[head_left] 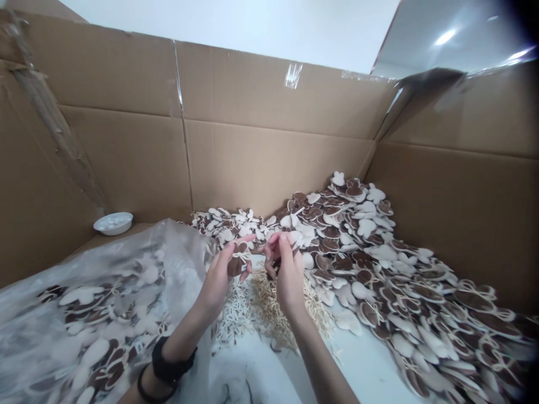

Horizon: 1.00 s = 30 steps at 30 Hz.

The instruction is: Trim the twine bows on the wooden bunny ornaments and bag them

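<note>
My left hand (219,275) is closed around a brown bunny-shaped felt piece (240,259) with a cream string bow and a small white tag. Close beside it, my right hand (288,269) has its fingers pinched together on a brown felt piece (275,267), mostly hidden by the fingers. Below both hands lie a heap of cream string bows (269,308) and a patch of small white tags (236,314), side by side on the white table (252,370).
Brown and white bunny-shaped pieces pile up on the right (370,264) and at the back (219,221). A clear plastic bag (177,264) of similar pieces lies on the left. A white bowl (113,223) stands beyond it. Cardboard walls (269,157) enclose the table.
</note>
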Motion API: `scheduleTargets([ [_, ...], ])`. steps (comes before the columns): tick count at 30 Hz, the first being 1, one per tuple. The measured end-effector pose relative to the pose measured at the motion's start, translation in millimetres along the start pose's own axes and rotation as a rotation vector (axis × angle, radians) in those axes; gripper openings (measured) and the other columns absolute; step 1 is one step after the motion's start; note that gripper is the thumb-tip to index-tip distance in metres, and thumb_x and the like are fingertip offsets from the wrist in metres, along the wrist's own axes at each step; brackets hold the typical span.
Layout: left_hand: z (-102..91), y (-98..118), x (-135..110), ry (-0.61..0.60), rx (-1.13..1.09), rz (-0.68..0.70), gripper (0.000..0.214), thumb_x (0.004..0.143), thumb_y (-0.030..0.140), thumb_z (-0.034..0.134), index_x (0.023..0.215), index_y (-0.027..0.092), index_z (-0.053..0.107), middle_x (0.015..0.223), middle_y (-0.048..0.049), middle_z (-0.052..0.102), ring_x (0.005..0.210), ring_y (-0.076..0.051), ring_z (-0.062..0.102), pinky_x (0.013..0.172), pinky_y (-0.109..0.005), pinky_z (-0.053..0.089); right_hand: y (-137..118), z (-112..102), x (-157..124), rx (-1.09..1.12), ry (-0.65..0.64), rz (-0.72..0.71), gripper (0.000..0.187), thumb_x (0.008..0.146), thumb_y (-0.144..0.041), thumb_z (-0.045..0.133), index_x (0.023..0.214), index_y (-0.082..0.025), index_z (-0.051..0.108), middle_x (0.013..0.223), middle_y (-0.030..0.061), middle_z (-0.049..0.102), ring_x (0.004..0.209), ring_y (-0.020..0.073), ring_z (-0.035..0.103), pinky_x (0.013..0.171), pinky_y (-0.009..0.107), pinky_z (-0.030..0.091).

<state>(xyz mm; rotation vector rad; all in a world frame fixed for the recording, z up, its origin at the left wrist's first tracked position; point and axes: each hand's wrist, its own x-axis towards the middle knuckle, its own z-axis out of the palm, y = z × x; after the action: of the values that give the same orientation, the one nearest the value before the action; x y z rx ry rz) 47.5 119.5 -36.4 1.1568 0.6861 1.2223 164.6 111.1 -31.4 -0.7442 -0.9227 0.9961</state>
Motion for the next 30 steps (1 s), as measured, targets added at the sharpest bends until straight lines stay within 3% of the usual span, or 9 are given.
scheduleTargets([
  [5,-1.3,2.6,-0.1,0.024,-0.105,-0.013,0.045,0.096,0.037,0.033,0.126,0.014,0.056,0.071,-0.0022,0.063,0.056,-0.010,0.047,0.060,-0.021,0.040,-2.4,-0.9,-10.8,-0.633,-0.051,-0.285,0.029,0.099,-0.037,0.033,0.083,-0.021,0.051,0.072,0.0002,0.048,0.064,0.0143,0.046,0.059,0.028,0.036],
  [8,-1.4,2.1,-0.7,0.051,-0.067,0.009,0.043,0.095,0.038,0.036,0.125,0.017,0.058,0.089,-0.0048,0.068,0.064,-0.011,0.054,0.062,-0.021,0.043,-3.7,0.8,-14.1,-0.817,-0.111,-0.396,0.028,0.100,-0.033,0.028,0.088,-0.020,0.049,0.089,0.0049,0.049,0.076,0.0165,0.052,0.069,0.031,0.041],
  [12,-0.8,0.5,-0.8,0.093,0.035,0.070,0.041,0.095,0.038,0.036,0.124,0.020,0.058,0.118,-0.0059,0.063,0.087,-0.017,0.061,0.062,-0.023,0.047,-3.0,3.4,-15.8,-1.036,-0.207,-0.400,0.028,0.099,-0.032,0.026,0.094,-0.019,0.049,0.103,0.0095,0.047,0.076,0.0183,0.053,0.063,0.032,0.042],
  [16,-2.4,-0.6,-0.6,0.124,0.136,0.103,0.039,0.096,0.037,0.035,0.122,0.020,0.059,0.131,-0.0061,0.055,0.109,-0.021,0.055,0.073,-0.024,0.048,2.0,5.9,-14.1,-1.293,-0.375,-0.388,0.020,0.097,-0.026,0.031,0.101,-0.018,0.049,0.103,0.0123,0.051,0.075,0.0224,0.052,0.054,0.031,0.037],
  [20,-6.7,-1.5,1.5,0.110,0.157,0.070,0.040,0.095,0.037,0.036,0.122,0.018,0.059,0.131,-0.0090,0.055,0.111,-0.023,0.054,0.073,-0.025,0.049,8.8,3.6,-6.9,-1.202,-0.433,-0.405,0.015,0.094,-0.018,0.034,0.093,-0.019,0.049,0.097,0.0115,0.053,0.076,0.0235,0.051,0.053,0.030,0.031],
  [24,-10.1,-1.5,5.4,0.079,0.189,0.035,0.040,0.093,0.036,0.040,0.119,0.014,0.061,0.126,-0.0110,0.059,0.100,-0.022,0.059,0.063,-0.024,0.048,8.4,-3.7,0.5,-1.080,-0.502,-0.383,0.015,0.089,-0.012,0.039,0.083,-0.022,0.048,0.085,0.0055,0.056,0.073,0.0206,0.052,0.057,0.029,0.032],
  [27,-10.7,-2.3,6.9,0.046,0.187,-0.005,0.042,0.093,0.036,0.038,0.120,0.013,0.061,0.116,-0.0123,0.064,0.080,-0.020,0.063,0.052,-0.024,0.045,5.9,-5.5,1.0,-0.985,-0.515,-0.320,0.022,0.097,-0.020,0.034,0.079,-0.022,0.046,0.071,0.0014,0.057,0.065,0.0178,0.053,0.060,0.028,0.036],
  [30,-9.3,-5.9,6.0,0.050,0.179,-0.012,0.044,0.093,0.038,0.037,0.120,0.014,0.061,0.117,-0.0119,0.064,0.089,-0.022,0.063,0.059,-0.026,0.049,6.7,-2.4,-1.7,-0.927,-0.461,-0.251,0.030,0.100,-0.031,0.030,0.076,-0.022,0.046,0.065,0.0007,0.057,0.060,0.0170,0.053,0.058,0.028,0.036],
])
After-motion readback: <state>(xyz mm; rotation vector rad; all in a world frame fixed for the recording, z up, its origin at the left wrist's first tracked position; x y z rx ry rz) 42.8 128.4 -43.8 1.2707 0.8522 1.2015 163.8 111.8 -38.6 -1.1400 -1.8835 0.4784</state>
